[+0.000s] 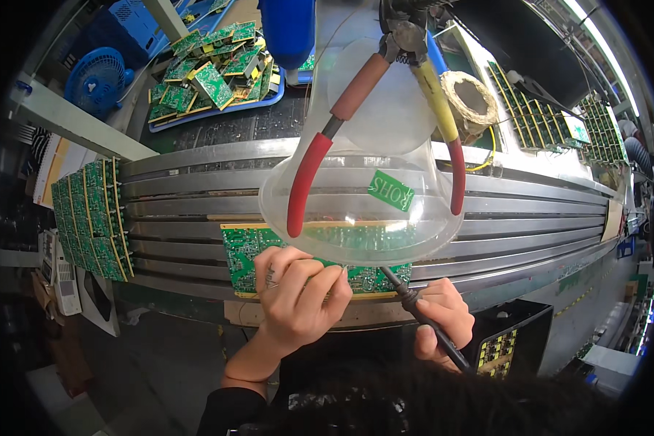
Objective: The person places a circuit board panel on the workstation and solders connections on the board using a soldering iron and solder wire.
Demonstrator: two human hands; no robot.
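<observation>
1. Head view, near side: right hand, fingers closed round the grip of a black soldering iron. Iron slants away and leftward, tip over the near part of the board panel.
2. Left hand: fingers curled, thumb side pressed together as if pinching; what is between them, cannot tell. Placed over the panel's near edge, left of the iron.
3. Green circuit-board panel: flat, by the middle of the table's near edge; long axis left to right, parallel to that edge; solder side seemingly up. Handling, as judged: brace the left hand lightly, settle the tip on pad and lead together, lift cleanly, avoid neighbouring joints.
4. Clear funnel-shaped hood, one, green label; overhangs the panel.
5. Cutters, red-sleeved handles apart, hanging before the hood.
6. Table, metal-railed; stacked boards at its left end.
7. Blue tray, heaped with boards, beyond the table's far edge, left; blue fan farther left.
</observation>
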